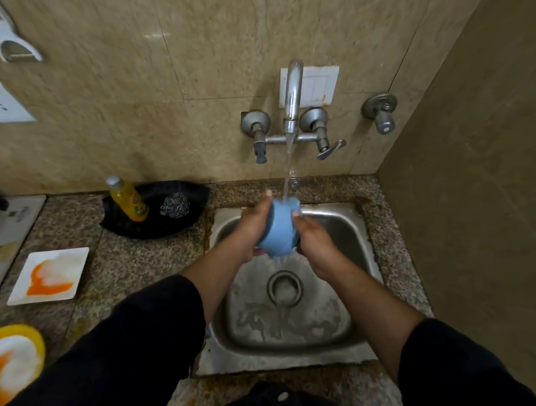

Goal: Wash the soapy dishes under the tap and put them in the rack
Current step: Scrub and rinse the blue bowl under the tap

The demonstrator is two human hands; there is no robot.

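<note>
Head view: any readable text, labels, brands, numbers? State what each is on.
Nothing can be read.
yellow bottle: the label has red and green print, too blurred to read.
white slab at the left edge: dark print, too blurred to read.
No other text seen.

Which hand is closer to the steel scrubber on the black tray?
Left. The left hand grips the blue cup on the side facing the steel scrubber; the right hand holds the cup's far side.
</note>
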